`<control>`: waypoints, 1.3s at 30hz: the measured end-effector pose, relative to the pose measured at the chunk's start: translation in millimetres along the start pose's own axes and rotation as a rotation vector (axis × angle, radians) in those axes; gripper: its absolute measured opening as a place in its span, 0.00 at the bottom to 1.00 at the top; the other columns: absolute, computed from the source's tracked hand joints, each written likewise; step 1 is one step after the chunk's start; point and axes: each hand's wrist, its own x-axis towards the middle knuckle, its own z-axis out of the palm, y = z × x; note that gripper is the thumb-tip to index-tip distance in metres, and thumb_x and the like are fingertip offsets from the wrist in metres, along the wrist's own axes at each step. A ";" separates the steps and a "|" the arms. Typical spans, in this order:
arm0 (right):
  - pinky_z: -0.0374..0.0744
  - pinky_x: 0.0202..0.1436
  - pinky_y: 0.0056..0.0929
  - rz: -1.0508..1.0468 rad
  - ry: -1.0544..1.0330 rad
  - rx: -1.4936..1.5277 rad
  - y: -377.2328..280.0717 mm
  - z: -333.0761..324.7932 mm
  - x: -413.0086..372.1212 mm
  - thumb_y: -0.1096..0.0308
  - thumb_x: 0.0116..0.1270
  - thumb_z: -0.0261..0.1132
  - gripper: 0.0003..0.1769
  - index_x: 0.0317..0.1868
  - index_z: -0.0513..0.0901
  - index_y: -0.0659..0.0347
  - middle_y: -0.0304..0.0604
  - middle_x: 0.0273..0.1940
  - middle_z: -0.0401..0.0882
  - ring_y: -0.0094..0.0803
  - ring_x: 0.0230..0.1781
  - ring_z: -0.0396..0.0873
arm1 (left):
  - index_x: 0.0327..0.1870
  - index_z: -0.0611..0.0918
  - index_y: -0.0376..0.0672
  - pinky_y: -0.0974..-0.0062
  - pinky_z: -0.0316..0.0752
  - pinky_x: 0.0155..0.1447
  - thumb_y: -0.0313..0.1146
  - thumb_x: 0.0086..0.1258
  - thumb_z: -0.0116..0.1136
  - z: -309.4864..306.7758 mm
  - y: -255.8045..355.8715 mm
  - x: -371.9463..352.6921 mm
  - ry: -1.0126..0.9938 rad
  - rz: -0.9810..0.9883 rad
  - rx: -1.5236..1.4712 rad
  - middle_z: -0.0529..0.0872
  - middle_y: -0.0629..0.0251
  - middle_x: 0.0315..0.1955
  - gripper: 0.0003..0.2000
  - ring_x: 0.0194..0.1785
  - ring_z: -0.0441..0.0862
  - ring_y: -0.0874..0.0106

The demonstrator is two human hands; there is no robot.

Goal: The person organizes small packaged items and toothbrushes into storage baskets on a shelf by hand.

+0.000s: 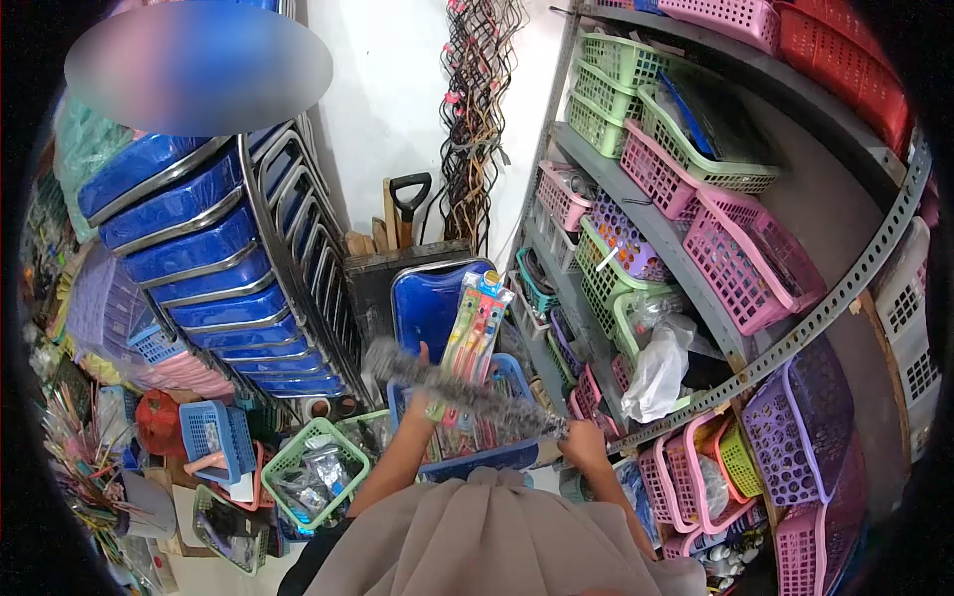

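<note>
A grey fluffy duster (467, 394), blurred by motion, lies across the view in front of the colourful toothbrush packs (475, 328). Its right end is in my right hand (584, 444), whose fingers are closed round it. My left hand (421, 389) is at the lower left edge of the toothbrush packs and appears closed on them; the duster hides part of its fingers. Below both is a blue basket (482, 460) with more packaged items. Behind the packs stands a blue padded chair (412, 298).
Stacked blue chairs (204, 253) rise at the left. A metal shelf (686, 248) with pink and green baskets curves along the right. A green basket (320, 427) of small packets sits at the lower left. Black wavy strands (477, 129) hang on the wall.
</note>
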 end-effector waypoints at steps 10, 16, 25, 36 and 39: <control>0.77 0.41 0.46 0.086 0.005 0.020 -6.8 -0.2 -3.5 0.62 0.47 0.64 0.14 0.29 0.82 0.65 0.59 0.29 0.80 0.54 0.33 0.80 | 0.68 0.61 0.41 0.47 0.60 0.65 0.57 0.66 0.45 -20.7 -3.4 4.2 0.420 0.259 -0.230 0.66 0.48 0.62 0.35 0.66 0.63 0.49; 0.77 0.40 0.47 -0.020 -0.116 0.001 -12.9 -5.6 -9.0 0.61 0.48 0.64 0.14 0.29 0.82 0.65 0.59 0.28 0.79 0.54 0.33 0.80 | 0.66 0.63 0.40 0.48 0.63 0.63 0.55 0.67 0.46 -1.4 -2.9 -3.4 0.004 0.014 -0.345 0.68 0.46 0.60 0.33 0.62 0.67 0.50; 0.77 0.38 0.46 -0.032 -0.170 0.128 -6.0 21.1 0.7 0.57 0.51 0.67 0.17 0.30 0.83 0.65 0.60 0.29 0.79 0.54 0.33 0.80 | 0.64 0.67 0.40 0.51 0.65 0.62 0.52 0.67 0.48 -12.7 -1.9 -13.7 0.331 0.198 -0.276 0.72 0.48 0.56 0.30 0.60 0.69 0.54; 0.76 0.40 0.47 0.258 -0.126 0.228 23.7 141.1 28.8 0.51 0.54 0.66 0.24 0.33 0.82 0.69 0.62 0.31 0.79 0.55 0.37 0.79 | 0.57 0.73 0.39 0.60 0.77 0.47 0.50 0.72 0.42 -29.1 11.8 -88.9 0.792 0.453 0.090 0.81 0.52 0.44 0.24 0.43 0.80 0.57; 0.75 0.43 0.48 0.211 -0.263 0.256 24.5 171.0 36.7 0.53 0.54 0.65 0.22 0.36 0.82 0.67 0.61 0.36 0.80 0.54 0.40 0.79 | 0.57 0.73 0.38 0.62 0.77 0.48 0.48 0.72 0.41 -34.6 11.1 -112.8 0.826 0.508 0.143 0.81 0.54 0.45 0.23 0.43 0.81 0.59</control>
